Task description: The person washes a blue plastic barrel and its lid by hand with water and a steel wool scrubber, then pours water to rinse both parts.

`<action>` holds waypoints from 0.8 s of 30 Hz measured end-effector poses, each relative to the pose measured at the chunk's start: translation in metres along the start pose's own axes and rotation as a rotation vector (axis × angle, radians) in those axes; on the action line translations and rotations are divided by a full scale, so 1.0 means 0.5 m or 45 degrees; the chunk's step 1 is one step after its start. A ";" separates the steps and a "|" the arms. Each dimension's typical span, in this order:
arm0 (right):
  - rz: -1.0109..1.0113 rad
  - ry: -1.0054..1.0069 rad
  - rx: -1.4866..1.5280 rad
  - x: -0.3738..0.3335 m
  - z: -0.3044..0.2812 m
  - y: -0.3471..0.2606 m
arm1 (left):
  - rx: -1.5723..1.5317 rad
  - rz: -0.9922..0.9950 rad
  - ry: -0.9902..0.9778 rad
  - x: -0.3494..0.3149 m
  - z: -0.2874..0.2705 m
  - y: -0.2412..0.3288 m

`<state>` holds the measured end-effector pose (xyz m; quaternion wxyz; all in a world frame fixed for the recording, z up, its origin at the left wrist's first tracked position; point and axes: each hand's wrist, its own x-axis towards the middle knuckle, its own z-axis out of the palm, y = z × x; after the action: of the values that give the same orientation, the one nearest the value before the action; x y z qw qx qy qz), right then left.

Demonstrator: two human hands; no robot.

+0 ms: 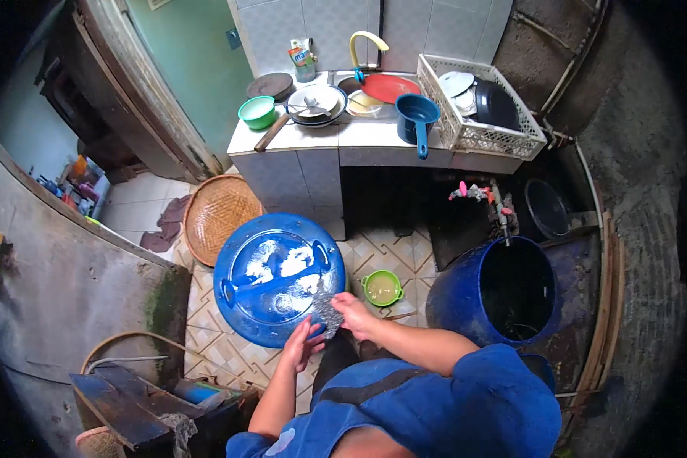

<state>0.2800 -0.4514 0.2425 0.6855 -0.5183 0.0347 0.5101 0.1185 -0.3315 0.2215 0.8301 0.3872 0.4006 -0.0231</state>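
Observation:
A grey, rough-textured scouring pad (pixel 327 311) hangs from the pinched fingers of my right hand (pixel 355 315). Close beside its lower left edge is my left hand (pixel 304 345), fingers stretched out and apart; whether they touch the pad I cannot tell. Under and beyond both hands lies a large round blue plastic lid (pixel 282 256), wet and shiny, with two handle-like loops on its top. What the lid rests on is hidden beneath it.
A small green basin (pixel 382 288) with cloudy liquid sits on the tiled floor, right of the lid. A blue water drum (pixel 466 294) stands below a pink-handled tap (pixel 473 192). Behind are a woven tray (pixel 214 217) and a counter with dishes, a blue dipper (pixel 417 114) and a white crate (pixel 473 137).

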 end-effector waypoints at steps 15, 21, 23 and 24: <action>-1.410 1.308 -1.292 0.136 -0.117 -0.530 | -0.239 0.213 0.136 0.052 -0.154 0.064; -0.683 1.245 -0.681 0.205 -0.209 -0.727 | -0.218 0.183 0.232 0.063 -0.248 0.031; -0.561 1.127 -0.609 0.237 -0.210 -0.743 | -0.201 0.184 0.253 0.058 -0.255 0.021; -0.555 1.122 -0.613 0.253 -0.252 -0.758 | -0.188 0.181 0.244 0.059 -0.246 0.021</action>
<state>0.6795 -0.4396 0.3676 0.5580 -0.8204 0.0925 0.0845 0.0625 -0.2351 0.1613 0.8138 0.3529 0.4502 0.1023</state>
